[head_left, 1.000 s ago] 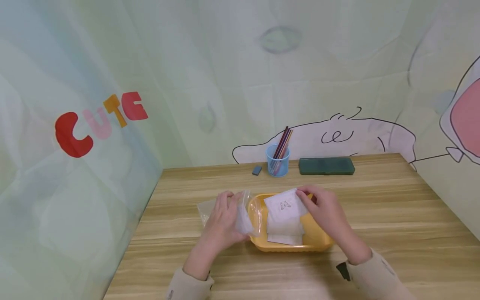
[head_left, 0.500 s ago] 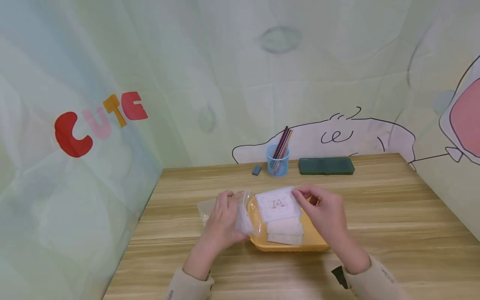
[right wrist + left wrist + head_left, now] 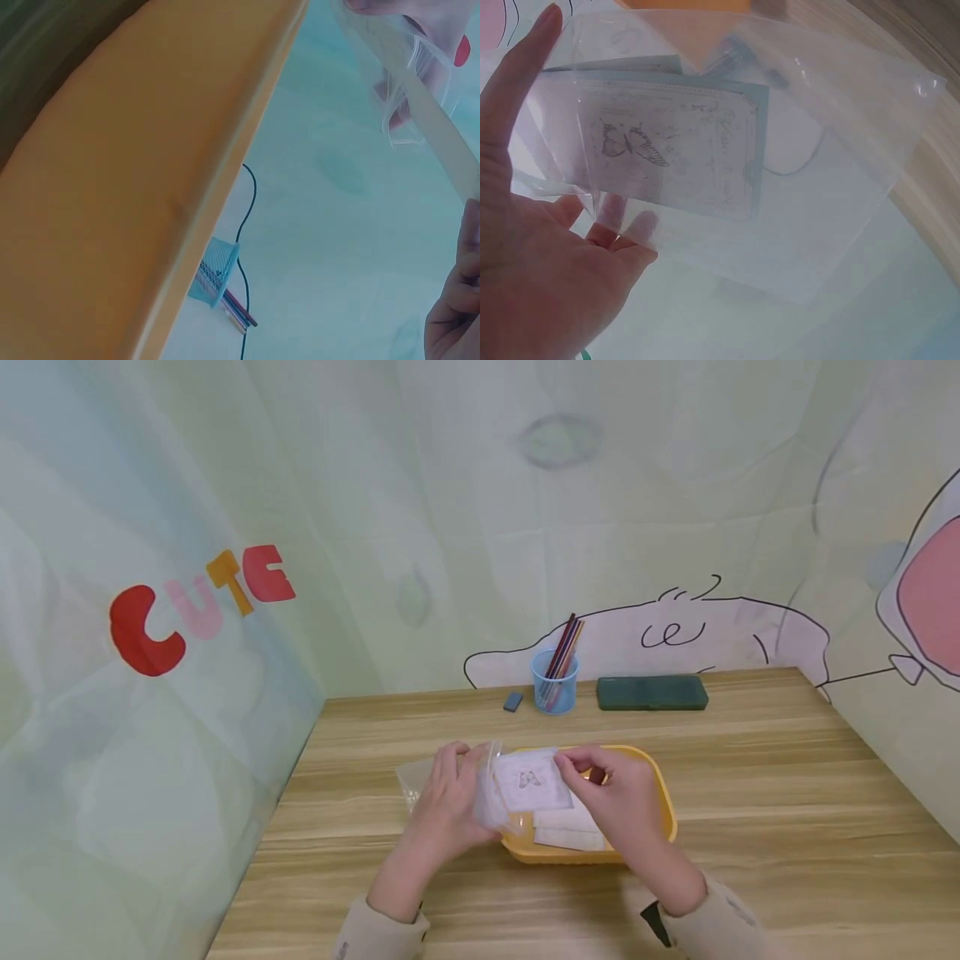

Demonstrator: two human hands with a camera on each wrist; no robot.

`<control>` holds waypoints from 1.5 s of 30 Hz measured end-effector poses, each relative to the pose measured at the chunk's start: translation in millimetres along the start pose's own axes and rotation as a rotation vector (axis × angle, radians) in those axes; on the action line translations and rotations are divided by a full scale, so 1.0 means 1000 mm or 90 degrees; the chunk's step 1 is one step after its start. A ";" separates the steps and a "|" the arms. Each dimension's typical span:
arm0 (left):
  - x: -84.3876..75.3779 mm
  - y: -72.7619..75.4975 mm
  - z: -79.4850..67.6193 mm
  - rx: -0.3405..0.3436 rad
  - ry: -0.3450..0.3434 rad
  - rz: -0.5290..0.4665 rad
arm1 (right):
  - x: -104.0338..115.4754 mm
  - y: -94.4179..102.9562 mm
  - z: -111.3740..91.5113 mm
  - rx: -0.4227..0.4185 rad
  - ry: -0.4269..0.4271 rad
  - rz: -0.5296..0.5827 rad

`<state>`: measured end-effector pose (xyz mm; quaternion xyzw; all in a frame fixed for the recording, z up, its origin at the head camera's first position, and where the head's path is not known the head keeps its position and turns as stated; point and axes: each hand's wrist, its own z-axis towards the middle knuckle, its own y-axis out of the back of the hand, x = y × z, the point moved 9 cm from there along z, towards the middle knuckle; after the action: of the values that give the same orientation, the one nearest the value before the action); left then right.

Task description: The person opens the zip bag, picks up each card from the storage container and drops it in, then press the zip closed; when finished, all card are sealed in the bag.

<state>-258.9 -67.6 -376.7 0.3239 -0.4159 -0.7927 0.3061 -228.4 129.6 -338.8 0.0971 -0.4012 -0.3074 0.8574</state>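
A clear plastic bag (image 3: 847,202) is held by the left hand (image 3: 447,797), its thumb on one side and its fingers curled on the other. By the right hand (image 3: 618,789), a white card (image 3: 529,782) is pinched at one end between thumb and fingertips, over the yellow tray (image 3: 667,814); its other end is brought to the bag's mouth, though how far inside cannot be told. A butterfly is printed on it. Through the plastic, a butterfly card with a pale blue border is seen, its fine script too faint to be read. More white cards (image 3: 567,839) are laid in the tray. On the wall cloth (image 3: 427,460), "CUTE" is spelled in coloured letters (image 3: 147,643).
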 end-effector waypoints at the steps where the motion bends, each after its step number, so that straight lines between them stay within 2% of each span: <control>1: 0.000 0.000 0.000 0.001 0.001 0.000 | 0.000 -0.002 0.000 0.004 -0.005 -0.006; 7: 0.000 -0.002 0.000 0.010 0.008 0.004 | -0.004 -0.015 -0.002 0.038 -0.042 0.002; 16: -0.002 -0.002 0.000 0.004 -0.003 0.006 | -0.004 -0.035 -0.004 0.067 -0.063 0.024; 24: -0.003 -0.001 0.000 0.000 -0.015 0.015 | -0.001 -0.053 -0.006 0.089 -0.059 0.027; 34: -0.006 0.000 0.000 -0.016 -0.033 0.009 | 0.008 -0.072 -0.011 0.158 -0.020 0.001; 41: -0.007 -0.002 0.000 -0.022 -0.042 0.009 | 0.009 -0.078 -0.014 0.217 -0.019 -0.001; 45: -0.005 -0.004 0.001 -0.017 -0.034 0.004 | 0.007 -0.070 -0.012 0.206 -0.008 -0.012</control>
<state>-257.4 -62.0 -378.1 0.2968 -0.4144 -0.8057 0.3019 -247.5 69.1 -371.6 0.2356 -0.4496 -0.2472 0.8254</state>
